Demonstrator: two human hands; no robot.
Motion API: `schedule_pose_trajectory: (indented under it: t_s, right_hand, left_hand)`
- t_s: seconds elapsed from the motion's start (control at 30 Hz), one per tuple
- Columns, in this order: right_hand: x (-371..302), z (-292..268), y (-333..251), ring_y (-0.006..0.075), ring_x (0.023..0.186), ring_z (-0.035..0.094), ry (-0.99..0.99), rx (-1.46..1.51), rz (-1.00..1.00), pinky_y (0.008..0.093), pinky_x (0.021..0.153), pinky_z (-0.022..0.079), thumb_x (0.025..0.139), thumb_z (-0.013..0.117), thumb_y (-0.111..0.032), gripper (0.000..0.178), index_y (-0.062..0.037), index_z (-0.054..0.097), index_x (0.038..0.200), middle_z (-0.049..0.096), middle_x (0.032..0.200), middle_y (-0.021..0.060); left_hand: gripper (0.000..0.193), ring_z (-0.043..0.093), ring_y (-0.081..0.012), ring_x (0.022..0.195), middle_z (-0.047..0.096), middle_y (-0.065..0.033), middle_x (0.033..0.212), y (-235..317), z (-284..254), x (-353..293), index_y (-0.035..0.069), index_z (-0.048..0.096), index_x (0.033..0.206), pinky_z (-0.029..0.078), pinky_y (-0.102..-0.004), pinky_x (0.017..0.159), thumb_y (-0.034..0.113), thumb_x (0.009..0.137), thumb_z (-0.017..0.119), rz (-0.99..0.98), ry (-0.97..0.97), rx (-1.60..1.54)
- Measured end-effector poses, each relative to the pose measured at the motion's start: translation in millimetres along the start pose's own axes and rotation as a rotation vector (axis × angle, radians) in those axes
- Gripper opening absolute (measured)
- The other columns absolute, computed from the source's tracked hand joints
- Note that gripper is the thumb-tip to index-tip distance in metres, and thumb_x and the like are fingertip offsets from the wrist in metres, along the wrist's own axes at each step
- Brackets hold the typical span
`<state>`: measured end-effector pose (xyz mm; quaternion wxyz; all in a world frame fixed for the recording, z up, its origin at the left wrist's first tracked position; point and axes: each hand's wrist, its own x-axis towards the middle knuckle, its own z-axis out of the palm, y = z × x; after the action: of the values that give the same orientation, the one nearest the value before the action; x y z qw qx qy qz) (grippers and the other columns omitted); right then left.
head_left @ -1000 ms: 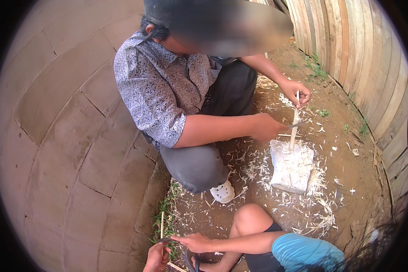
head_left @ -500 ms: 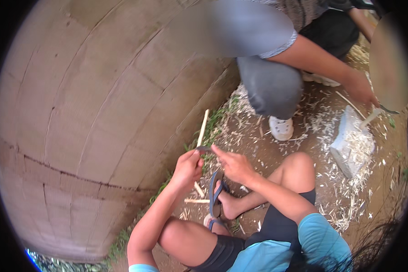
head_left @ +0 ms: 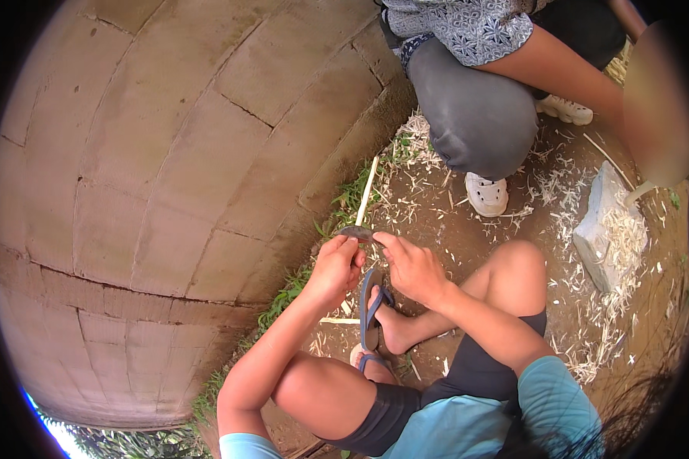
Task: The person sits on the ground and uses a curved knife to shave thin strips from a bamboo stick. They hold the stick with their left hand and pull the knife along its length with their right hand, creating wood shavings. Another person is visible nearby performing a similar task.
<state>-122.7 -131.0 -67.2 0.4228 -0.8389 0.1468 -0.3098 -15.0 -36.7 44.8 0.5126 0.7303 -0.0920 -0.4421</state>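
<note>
Gripping the dark blade [head_left: 357, 232]: left hand [head_left: 334, 268], clenched, thumb against it; whether it grasps the pale stick [head_left: 368, 191] too, I cannot tell
Right hand [head_left: 417, 269]: fingers folded, at the blade's other end; pinching or only pressing, I cannot tell
Blade place: just beyond both hands, across the stick's lower visible end
Blade face: broader than half a second ago, probably a small change of angle
Co-worker's patterned sleeve [head_left: 488, 34]: more in view than before

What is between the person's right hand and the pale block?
In the head view, between right hand and block: the person's bent knee, then brown ground with wood shavings.
</note>
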Motion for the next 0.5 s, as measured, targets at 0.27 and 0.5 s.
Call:
schedule_pose_trajectory:
  t_s: [0.27,0.5]
  right_hand:
    - [17,-2,7,0.0404,0.070,0.062,0.003,-0.034,0.023,0.0490,0.058,0.052,0.085,0.052,-0.008,0.037,-0.0169,0.055,0.121,0.062,0.085,0.0137]
    - [32,4,22,0.0381,0.072,0.064,0.130,0.073,-0.118,0.0467,0.059,0.053,0.086,0.052,-0.009,0.033,-0.0163,0.055,0.118,0.064,0.087,0.0119]
  left_hand:
    - [0.013,0.028,-0.0055,0.041,0.039,0.0036,0.062,-8,12,9,0.012,0.043,0.093,0.020,-0.0225,0.035,0.023,0.099,0.039,0.046,0.018,-0.005]
    - [0.015,0.024,-0.0046,0.041,0.034,0.0050,0.060,-6,15,2,0.014,0.041,0.089,0.019,-0.0233,0.034,0.023,0.100,0.038,0.057,-0.006,-0.038]
